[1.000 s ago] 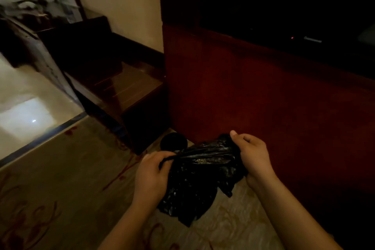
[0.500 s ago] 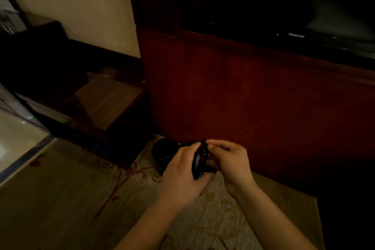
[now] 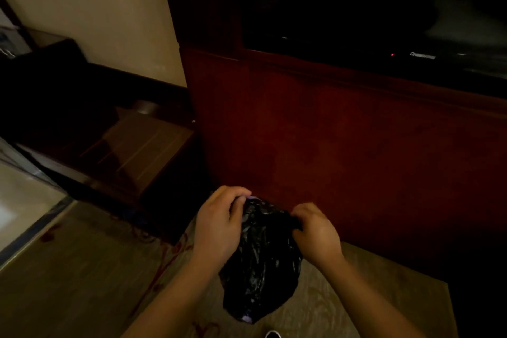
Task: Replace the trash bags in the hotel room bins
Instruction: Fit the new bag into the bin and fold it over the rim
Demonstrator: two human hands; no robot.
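A crumpled black trash bag [image 3: 260, 263] hangs in front of me, low in the middle of the view. My left hand [image 3: 219, 225] grips its top edge on the left with curled fingers. My right hand [image 3: 315, 230] pinches the top edge on the right. The bag's body droops between my forearms above the carpet. The small round bin seen earlier is hidden behind my hands and the bag.
A dark red wooden cabinet [image 3: 343, 145] fills the wall ahead, with a television [image 3: 384, 8] set into it. A low wooden luggage bench [image 3: 142, 145] stands to the left. Patterned carpet [image 3: 82, 282] covers the floor; pale tiles [image 3: 22, 200] lie at far left.
The bag was bunched small between my hands half a second ago; now it hangs open and long below them. My view has moved closer, and the bin has gone out of sight.
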